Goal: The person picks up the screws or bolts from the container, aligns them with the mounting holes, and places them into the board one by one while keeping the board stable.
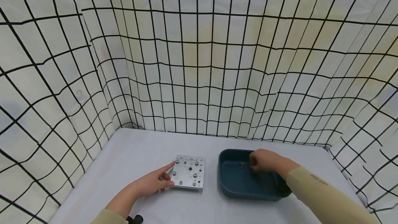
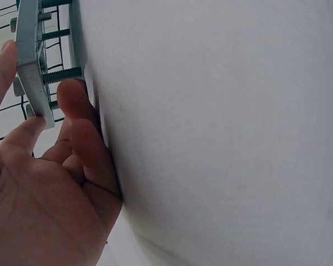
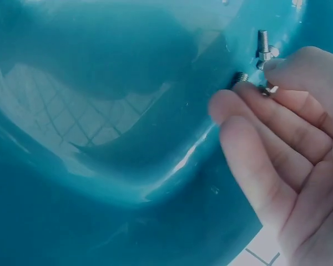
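Note:
In the head view my left hand (image 1: pixel 155 181) grips the left edge of a square metal plate (image 1: pixel 188 179), with thumb and forefinger at its corners. Several bolts stand in the plate. From the left wrist, threaded bolt ends (image 2: pixel 64 75) stick out beneath the plate (image 2: pixel 30 55), and some fingertips (image 2: pixel 75 100) lie under it, close to the table. My right hand (image 1: pixel 264 161) reaches into a dark blue tray (image 1: pixel 230 193), pinching a small bolt (image 3: pixel 240 78) that is partly hidden by the fingers. Beside the fingertips in the right wrist view is another bolt (image 3: pixel 263 44).
The tray stands right of the plate on a white-covered table (image 1: pixel 136 155). Small bolts (image 1: pixel 241 164) lie on the tray floor. Pale walls with a black grid (image 1: pixel 199 78) enclose the table's back and sides. A black object (image 1: pixel 135 219) shows by the left wrist.

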Demonstrator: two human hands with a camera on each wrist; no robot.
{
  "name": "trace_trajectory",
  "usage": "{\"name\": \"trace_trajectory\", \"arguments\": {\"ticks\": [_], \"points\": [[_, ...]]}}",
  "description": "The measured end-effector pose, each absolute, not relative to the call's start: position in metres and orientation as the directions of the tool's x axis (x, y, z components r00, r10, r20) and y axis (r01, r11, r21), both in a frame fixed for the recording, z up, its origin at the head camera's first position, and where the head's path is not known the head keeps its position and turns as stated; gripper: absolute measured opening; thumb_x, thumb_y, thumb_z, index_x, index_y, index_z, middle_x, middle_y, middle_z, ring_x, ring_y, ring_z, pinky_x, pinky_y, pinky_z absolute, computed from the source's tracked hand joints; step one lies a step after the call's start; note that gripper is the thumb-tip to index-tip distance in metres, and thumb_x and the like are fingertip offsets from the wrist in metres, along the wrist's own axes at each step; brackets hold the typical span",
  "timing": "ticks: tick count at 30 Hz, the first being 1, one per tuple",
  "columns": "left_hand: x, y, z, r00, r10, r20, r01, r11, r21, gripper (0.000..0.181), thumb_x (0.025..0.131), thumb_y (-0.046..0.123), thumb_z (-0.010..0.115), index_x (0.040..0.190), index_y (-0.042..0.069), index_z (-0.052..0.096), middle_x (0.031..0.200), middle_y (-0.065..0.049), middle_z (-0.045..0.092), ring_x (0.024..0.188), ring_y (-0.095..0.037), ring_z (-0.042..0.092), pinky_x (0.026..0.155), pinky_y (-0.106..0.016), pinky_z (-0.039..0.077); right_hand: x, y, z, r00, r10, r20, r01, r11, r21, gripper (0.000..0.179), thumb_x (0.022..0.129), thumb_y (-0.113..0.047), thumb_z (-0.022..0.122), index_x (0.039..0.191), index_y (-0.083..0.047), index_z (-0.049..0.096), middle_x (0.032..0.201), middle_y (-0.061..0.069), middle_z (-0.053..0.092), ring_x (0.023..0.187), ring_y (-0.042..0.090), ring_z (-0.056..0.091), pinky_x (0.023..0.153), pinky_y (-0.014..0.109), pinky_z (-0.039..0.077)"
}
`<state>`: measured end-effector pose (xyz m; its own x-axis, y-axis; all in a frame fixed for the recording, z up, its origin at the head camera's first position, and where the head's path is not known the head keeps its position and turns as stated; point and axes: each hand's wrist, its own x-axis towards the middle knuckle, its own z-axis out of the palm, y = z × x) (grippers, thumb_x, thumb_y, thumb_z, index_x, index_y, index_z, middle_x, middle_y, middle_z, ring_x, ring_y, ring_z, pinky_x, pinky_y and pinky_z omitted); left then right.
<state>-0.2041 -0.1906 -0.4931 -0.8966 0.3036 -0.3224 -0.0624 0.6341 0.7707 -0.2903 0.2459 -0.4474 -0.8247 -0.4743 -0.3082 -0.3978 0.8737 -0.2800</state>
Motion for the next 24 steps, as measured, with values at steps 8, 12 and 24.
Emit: {"name": "trace_trajectory", "arguments": {"ticks": [8,12,24], "points": [[-0.204,-0.192,-0.494,-0.897,0.311,-0.316,-0.058,0.624,0.779,0.084,0.088,0.038,0.074,0.157,0.018,0.031,0.101,-0.003,0.058,0.077,-0.02,0.056,0.069,-0.035,0.042,-0.288,0.251,-0.445,-0.815,-0.52,-0.256,-0.395,0.821,-0.411,0.004,0.09,-0.009,0.07,0.092,-0.013,0.071,0.086,-0.006,0.062,0.072,0.013,0.057,0.064,0.034,0.049],[-0.204,-0.192,-0.495,-0.896,0.311,-0.317,-0.058,0.625,0.778,0.085,0.088,0.039,0.075,0.157,0.017,0.031,0.101,-0.003,0.057,0.078,-0.02,0.056,0.069,-0.035,0.043,-0.288,0.252,-0.443,-0.802,-0.549,-0.234,-0.404,0.788,-0.464,0.009,0.09,-0.01,0.072,0.097,-0.013,0.075,0.092,-0.007,0.067,0.078,0.011,0.06,0.067,0.032,0.051],[-0.204,-0.191,-0.494,-0.9,0.305,-0.312,-0.058,0.624,0.779,0.083,0.088,0.036,0.075,0.156,0.017,0.031,0.1,-0.003,0.057,0.077,-0.02,0.056,0.069,-0.035,0.042,-0.286,0.245,-0.435,-0.813,-0.546,-0.202,-0.398,0.775,-0.492,0.011,0.091,-0.018,0.072,0.102,-0.014,0.075,0.09,-0.008,0.068,0.07,0.013,0.062,0.06,0.029,0.051]]}}
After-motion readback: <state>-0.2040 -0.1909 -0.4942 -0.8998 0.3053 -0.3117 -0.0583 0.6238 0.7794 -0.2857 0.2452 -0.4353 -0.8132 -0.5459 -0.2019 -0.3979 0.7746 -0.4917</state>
